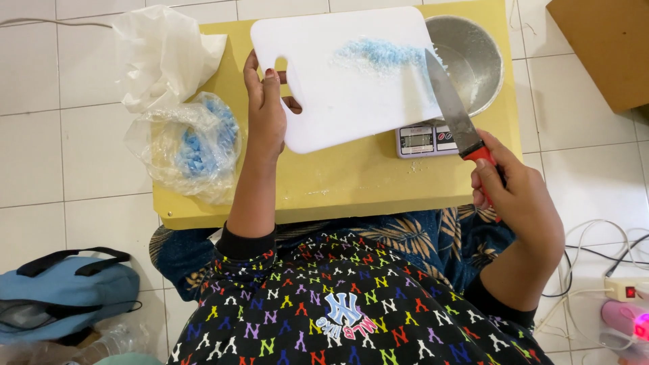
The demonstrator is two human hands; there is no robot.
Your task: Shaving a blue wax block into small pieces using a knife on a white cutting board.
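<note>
1. two hands in view: left hand [266,108] closed on the handle end of the white cutting board [345,74], fingers through the grip hole, thumb on the near edge; board tilted up over the table.
2. right hand [517,189] wrapped tight around the red handle of the knife [449,101]; blade lies across the board's right edge, tip near the blue-white crumbs [382,53] on the board.
3. crumb pile sits at the board's upper right, just beside the metal bowl [476,57]; board's right corner overlaps the bowl rim.
4. bowl stands on a small digital scale [426,140]; scale mostly hidden under the board and bowl, display too small to tell.
5. yellow table [338,182] is small; scale near its right edge, clear bag of blue pieces [196,145] hangs over the left edge, crumpled white plastic [162,54] behind it.
6. bare table strip along the near edge, open tile floor left of the table.
7. blue bag [64,290] bottom left, cables and power strip [625,290] bottom right, brown box [605,40] cut off top right.
8. knife handle mostly hidden by the fingers.
</note>
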